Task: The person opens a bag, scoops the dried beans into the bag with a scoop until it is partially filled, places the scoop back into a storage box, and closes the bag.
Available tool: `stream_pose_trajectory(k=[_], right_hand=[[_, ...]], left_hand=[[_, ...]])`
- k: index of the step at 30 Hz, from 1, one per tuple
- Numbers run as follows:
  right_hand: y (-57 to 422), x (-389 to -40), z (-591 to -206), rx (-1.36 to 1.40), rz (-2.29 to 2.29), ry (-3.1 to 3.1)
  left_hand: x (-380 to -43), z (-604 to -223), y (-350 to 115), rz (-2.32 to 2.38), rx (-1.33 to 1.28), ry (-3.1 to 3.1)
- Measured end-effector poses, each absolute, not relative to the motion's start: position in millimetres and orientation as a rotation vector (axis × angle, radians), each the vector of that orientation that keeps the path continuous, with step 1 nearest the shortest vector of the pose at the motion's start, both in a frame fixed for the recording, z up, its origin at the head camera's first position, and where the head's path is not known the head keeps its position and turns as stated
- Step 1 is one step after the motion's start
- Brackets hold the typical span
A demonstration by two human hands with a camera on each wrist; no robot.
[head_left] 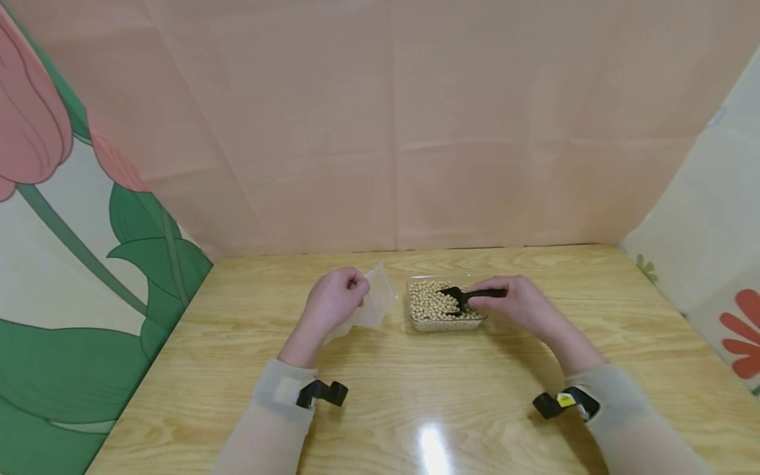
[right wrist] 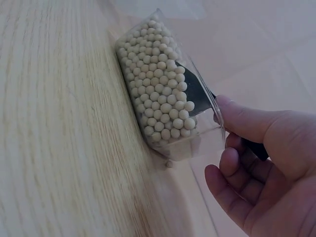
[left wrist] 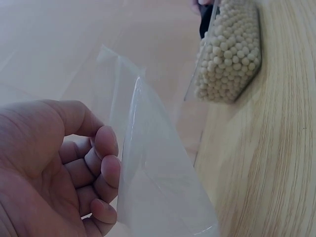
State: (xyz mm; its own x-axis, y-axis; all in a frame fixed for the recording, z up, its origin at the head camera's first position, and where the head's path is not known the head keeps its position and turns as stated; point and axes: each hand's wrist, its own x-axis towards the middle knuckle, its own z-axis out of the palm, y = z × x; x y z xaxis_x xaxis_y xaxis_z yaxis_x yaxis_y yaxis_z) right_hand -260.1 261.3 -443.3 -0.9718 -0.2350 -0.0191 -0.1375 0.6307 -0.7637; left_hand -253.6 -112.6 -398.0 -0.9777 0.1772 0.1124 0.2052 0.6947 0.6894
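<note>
My left hand (head_left: pixel 338 300) pinches the edge of a thin, see-through plastic bag (head_left: pixel 375 303) by its fingertips. In the left wrist view the bag (left wrist: pixel 153 168) hangs limp beside the curled fingers. To its right on the table stands a clear plastic box (head_left: pixel 415 325) full of small round beige balls (head_left: pixel 429 302). My right hand (head_left: pixel 522 303) grips the handle of a small black scoop (head_left: pixel 456 294) between thumb and fingers at the box's right side. The scoop's blade (right wrist: pixel 195 94) is sunk among the balls, partly hidden by them.
The box stands on a light wood-grain table (head_left: pixel 380 389) near its back edge. A pinkish sheet (head_left: pixel 392 132) rises behind it. One loose ball (right wrist: pixel 169 164) lies outside the box in the right wrist view. Flower-patterned panels (head_left: pixel 59 264) flank the table.
</note>
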Motion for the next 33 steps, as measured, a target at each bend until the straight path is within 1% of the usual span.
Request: stream_pose_trajectory(k=[17, 24, 33], right_hand=[[274.7, -262.3, -443.5, -0.193, -1.453, 2.593], [276.6, -264.5, -441.7, -0.194, -1.53, 2.536], [279.8, -267.1, -448.5, -0.181, -1.635, 2.438]], left_hand=[[-253.6, -397.7, -111.3, -1.166, -0.332, -2.859], [-252.7, -398.9, -111.0, -1.169, -0.334, -2.856], [-251.6, -399.0, -111.0, -1.173, -0.334, -2.851]])
